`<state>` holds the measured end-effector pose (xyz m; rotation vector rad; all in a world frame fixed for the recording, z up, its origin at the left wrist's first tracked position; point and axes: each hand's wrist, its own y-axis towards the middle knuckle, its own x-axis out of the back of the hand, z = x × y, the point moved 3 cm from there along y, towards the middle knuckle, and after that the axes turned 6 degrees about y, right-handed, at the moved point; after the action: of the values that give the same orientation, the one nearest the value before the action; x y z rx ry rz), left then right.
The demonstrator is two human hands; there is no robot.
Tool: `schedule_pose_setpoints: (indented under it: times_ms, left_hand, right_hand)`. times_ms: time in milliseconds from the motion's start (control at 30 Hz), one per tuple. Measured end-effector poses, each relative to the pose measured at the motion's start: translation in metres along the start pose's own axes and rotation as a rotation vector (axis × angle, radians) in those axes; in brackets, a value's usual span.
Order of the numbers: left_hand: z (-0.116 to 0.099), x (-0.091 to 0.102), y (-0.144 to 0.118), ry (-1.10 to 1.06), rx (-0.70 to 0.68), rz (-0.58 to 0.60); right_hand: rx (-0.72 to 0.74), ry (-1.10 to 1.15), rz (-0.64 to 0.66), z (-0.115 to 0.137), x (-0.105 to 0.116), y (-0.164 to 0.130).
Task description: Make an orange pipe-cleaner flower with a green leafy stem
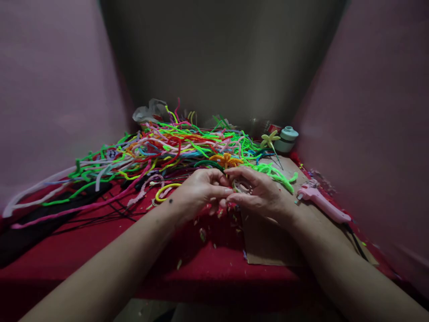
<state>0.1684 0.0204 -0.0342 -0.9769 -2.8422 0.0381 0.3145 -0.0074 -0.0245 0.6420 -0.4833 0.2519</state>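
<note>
At the far left of the red cloth-covered table (100, 241), long white and pink fuzzy pipe cleaners (36, 197) trail out toward the near edge, lying over a flat black strip (50, 214). To their right and farther back spreads a big tangled heap of fuzzy pipe cleaners in neon green, red, orange, blue, pink and yellow (167, 143), with a crumpled grey plastic bag (149, 112) behind it against the wall. A single yellow pipe cleaner bent into a loop (164, 190) lies just left of the left hand (197, 192). That hand has its thumb and fingers pinched narrowly together on a small pale pipe-cleaner ring (239, 185), which sits between the 2 hands at the middle of the table. An orange pipe-cleaner flower (226, 159) lies just beyond the fingertips, at the near edge of the heap. The right hand (261, 194) meets the left, its fingers curled around the other side of the same pale ring, so both hands hold it; how tightly cannot be told. Small scraps litter the cloth below the hands. The right wrist rests on a flat brown cardboard sheet (268, 246). Farther right, a pale yellow-green pipe-cleaner flower (270, 139) stands beside a small mint-green round container (287, 138) at the far edge, and a pink hot glue gun (321, 203) lies on the cardboard, near the right forearm.
</note>
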Motion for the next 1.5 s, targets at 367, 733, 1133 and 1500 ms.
schedule_pose_setpoints:
  times_ms: [367,733,1133,1500]
  left_hand:
    - [0.007,0.002,0.007,-0.305,0.123,0.065]
    - [0.007,0.028,0.010,0.427,0.157,-0.195]
    - [0.016,0.004,0.035,-0.084,0.229,-0.085]
    - [-0.016,-0.001,0.021,-0.105,-0.052,-0.090]
  right_hand:
    - [0.071,0.113,-0.133,0.005,0.001,-0.004]
    - [-0.293,-0.481,0.339,-0.024,0.027,-0.001]
    - [-0.385,-0.156,0.213,-0.013,0.025,0.002]
    - [-0.644,0.978,-0.103,-0.027,-0.002,-0.008]
